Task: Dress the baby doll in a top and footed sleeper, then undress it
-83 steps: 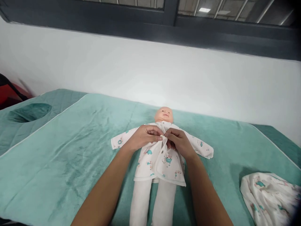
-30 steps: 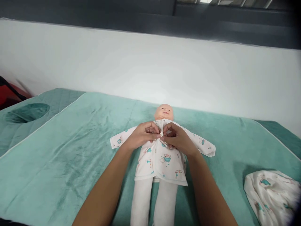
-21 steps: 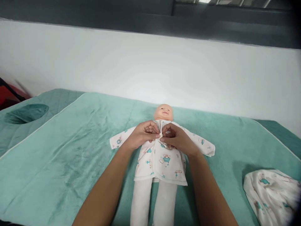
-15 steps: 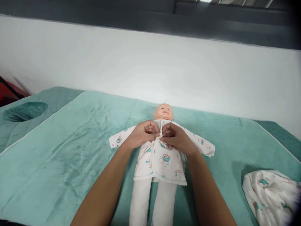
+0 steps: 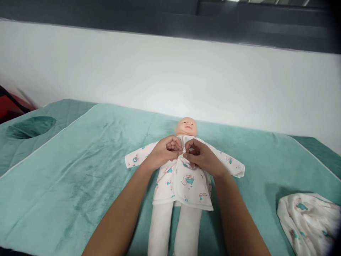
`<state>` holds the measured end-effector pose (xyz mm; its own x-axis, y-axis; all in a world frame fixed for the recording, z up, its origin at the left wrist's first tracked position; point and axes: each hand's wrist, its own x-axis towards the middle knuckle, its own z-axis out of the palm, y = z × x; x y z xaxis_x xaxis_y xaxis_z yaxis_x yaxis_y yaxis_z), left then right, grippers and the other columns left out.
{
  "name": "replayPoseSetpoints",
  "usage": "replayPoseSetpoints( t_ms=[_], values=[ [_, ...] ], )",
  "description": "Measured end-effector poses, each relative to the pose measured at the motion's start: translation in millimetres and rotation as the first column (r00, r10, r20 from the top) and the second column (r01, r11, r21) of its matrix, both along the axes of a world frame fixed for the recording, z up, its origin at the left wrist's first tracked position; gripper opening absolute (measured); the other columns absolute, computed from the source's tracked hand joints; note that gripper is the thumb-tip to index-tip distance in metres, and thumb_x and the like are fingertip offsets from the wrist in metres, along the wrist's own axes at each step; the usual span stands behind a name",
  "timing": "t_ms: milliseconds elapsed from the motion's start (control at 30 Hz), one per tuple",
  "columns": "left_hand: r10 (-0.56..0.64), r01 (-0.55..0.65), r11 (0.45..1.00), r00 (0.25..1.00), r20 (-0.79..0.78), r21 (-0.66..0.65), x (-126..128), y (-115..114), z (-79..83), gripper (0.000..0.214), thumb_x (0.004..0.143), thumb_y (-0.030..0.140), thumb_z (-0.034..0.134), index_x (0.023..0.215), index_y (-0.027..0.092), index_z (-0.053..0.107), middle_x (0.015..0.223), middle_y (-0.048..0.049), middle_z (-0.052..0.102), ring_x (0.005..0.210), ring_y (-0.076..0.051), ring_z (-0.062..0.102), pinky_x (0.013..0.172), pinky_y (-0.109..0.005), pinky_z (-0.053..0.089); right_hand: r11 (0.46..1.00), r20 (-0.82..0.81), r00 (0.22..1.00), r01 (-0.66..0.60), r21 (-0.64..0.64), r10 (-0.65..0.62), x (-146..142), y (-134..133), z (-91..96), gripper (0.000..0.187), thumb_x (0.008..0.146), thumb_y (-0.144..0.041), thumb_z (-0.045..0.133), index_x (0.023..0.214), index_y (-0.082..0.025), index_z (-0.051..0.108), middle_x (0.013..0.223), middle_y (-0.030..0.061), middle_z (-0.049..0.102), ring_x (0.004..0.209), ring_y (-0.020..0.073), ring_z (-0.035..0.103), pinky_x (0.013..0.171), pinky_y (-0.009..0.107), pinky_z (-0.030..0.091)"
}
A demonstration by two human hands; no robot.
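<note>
A baby doll (image 5: 187,126) lies on its back, head toward the wall, arms spread to both sides. It wears a white printed baby jacket (image 5: 183,190) with teal and orange pictures, and white leggings (image 5: 160,227). At the chest, my left hand (image 5: 167,151) pinches one front edge of the jacket between thumb and fingers. My right hand (image 5: 198,154) pinches the other edge right beside it, the fingertips of both hands almost touching. The fabric bunches up between them, and any fastener there is hidden by my fingers. Below my hands the front panels overlap.
A teal plush cover (image 5: 87,170) lies under the doll, over a darker quilted bed with a round face hole (image 5: 32,127) at the left. A crumpled white printed cloth (image 5: 306,217) lies at the right front. Behind the bed rises a white wall (image 5: 170,78).
Both hands keep their pinch on the jacket front with barely any finger movement. The whole view has shifted slightly, so everything sits a little farther right.
</note>
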<state>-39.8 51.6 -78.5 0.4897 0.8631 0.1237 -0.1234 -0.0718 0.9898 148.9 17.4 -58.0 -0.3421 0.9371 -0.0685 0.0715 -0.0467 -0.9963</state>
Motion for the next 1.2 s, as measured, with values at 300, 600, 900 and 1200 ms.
replayPoseSetpoints(
  t_ms=[300, 600, 900, 1200],
  values=[
    [0.013, -0.013, 1.000, 1.000, -0.003, -0.007, 1, -1, 1.1, 0.016, 0.074, 0.015, 0.066, 0.083, 0.017, 0.054, 0.074, 0.0029, 0.055, 0.058, -0.006, 0.045, 0.050, -0.020, 0.031, 1.000, -0.031, 0.999, -0.020, 0.006, 0.020, -3, -1, -0.4, 0.023, 0.079, -0.032, 0.068, 0.086, -0.023, 0.049, 0.058, -0.0102, 0.039, 0.046, 0.0063, 0.036, 0.043, 0.020, 0.032],
    [0.016, -0.011, 0.998, 0.997, 0.077, -0.066, 0, 1, 1.4, 0.022, 0.072, 0.019, 0.071, 0.076, 0.018, 0.050, 0.073, 0.0042, 0.057, 0.050, -0.004, 0.042, 0.044, -0.018, 0.032, 0.999, -0.022, 0.999, -0.039, 0.015, 0.039, -1, 0, -1.5, 0.021, 0.077, -0.030, 0.068, 0.088, -0.023, 0.052, 0.059, -0.0085, 0.048, 0.046, 0.0067, 0.042, 0.044, 0.020, 0.034],
    [0.268, -0.267, 0.963, 0.964, -0.002, 0.038, 7, 3, -1.4, 0.027, 0.087, 0.039, 0.061, 0.108, 0.022, 0.064, 0.075, 0.0010, 0.061, 0.058, -0.010, 0.053, 0.049, -0.022, 0.038, 0.989, -0.064, 0.990, 0.127, 0.077, -0.122, -3, 3, -7.0, 0.019, 0.079, -0.034, 0.066, 0.088, -0.023, 0.054, 0.062, -0.0075, 0.052, 0.040, 0.0061, 0.044, 0.038, 0.020, 0.027],
    [0.341, -0.248, 0.896, 0.916, -0.210, 0.369, 15, 4, 7.9, 0.035, 0.096, 0.043, 0.047, 0.112, 0.024, 0.071, 0.107, -0.0051, 0.066, 0.101, -0.019, 0.059, 0.089, -0.030, 0.043, 0.693, -0.042, 0.782, 0.575, 0.434, -0.622, -21, 5, -19.7, 0.011, 0.086, -0.030, 0.056, 0.092, -0.024, 0.062, 0.093, 0.0027, 0.066, 0.074, 0.0149, 0.061, 0.069, 0.028, 0.049]
  ],
)
